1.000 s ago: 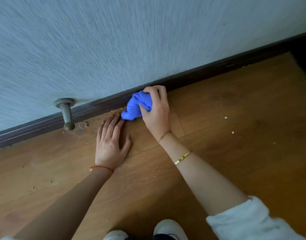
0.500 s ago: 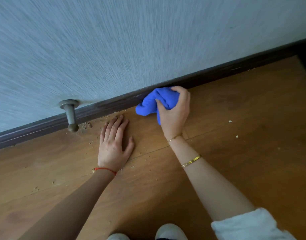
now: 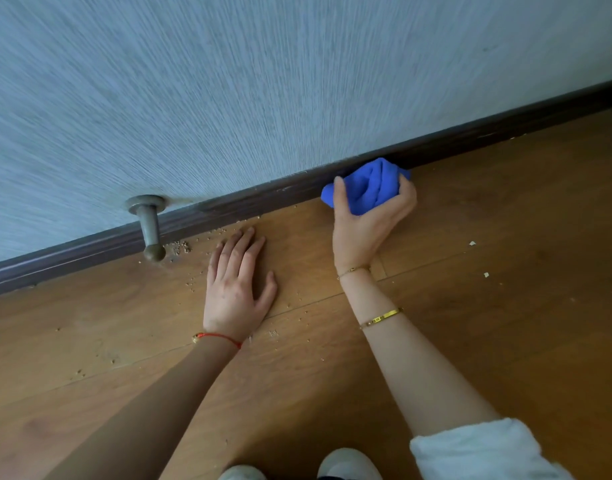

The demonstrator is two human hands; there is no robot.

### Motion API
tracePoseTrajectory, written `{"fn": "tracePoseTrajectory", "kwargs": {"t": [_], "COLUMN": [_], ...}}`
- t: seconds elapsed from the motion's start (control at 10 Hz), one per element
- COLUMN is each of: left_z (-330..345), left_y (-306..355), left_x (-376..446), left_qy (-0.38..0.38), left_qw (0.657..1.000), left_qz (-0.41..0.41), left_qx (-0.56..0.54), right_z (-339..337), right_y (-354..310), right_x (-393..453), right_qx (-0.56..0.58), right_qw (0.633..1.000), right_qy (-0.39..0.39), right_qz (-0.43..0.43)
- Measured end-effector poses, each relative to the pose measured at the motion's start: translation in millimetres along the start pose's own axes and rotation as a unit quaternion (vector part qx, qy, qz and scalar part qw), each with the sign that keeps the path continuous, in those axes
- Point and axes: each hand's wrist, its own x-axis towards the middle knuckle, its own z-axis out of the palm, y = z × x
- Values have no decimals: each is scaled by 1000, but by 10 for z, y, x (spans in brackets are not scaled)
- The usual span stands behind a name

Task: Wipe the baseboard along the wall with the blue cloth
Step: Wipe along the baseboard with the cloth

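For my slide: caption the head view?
Right hand presses blue cloth to baseboard; left hand flat on floor.

I see a soft blue cloth, fuzzy and bunched up in my right hand. The baseboard looks like dark wood, smooth with a little shine. The floor is brown wood boards, smooth and a bit shiny, with small crumbs on it. The wall looks rough, with thin streaky lines. The door stopper is dull grey metal. My sleeve is fluffy white cloth.
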Motion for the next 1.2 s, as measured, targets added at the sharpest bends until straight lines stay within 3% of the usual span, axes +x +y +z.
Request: {"fn": "tracePoseTrajectory", "kwargs": {"t": [0.3, 0.4, 0.5, 0.7, 0.9, 1.0, 1.1, 1.2], "left_z": [7, -1, -8, 3, -11, 0, 7, -2], "left_y": [-10, -16, -11, -13, -8, 4, -12, -21], "left_x": [0, -8, -13, 4, -6, 2, 7, -7], "left_qy": [1, -7, -13, -8, -12, -4, -4, -3], "left_qw": [1000, 1000, 1000, 1000, 1000, 1000, 1000, 1000], "left_qz": [0, -5, -8, -5, -8, -6, 1, -1], "left_qx": [1, 0, 0, -1, 0, 0, 4, 1], "right_z": [-127, -201, -189, -73, -229, -156, -38, -86], "right_y": [86, 102, 68, -18, 59, -11, -68, -36], "right_x": [-66, 69, 89, -262, 168, 11, -321, -283], "right_qx": [-39, -32, -20, -31, -28, -10, -1, -2], "right_qw": [993, 993, 998, 984, 998, 999, 990, 986], "right_qy": [-77, -86, -46, -157, -41, -49, -138, -160], "right_qz": [-84, -73, -42, -75, -25, -22, -38, -51]}}
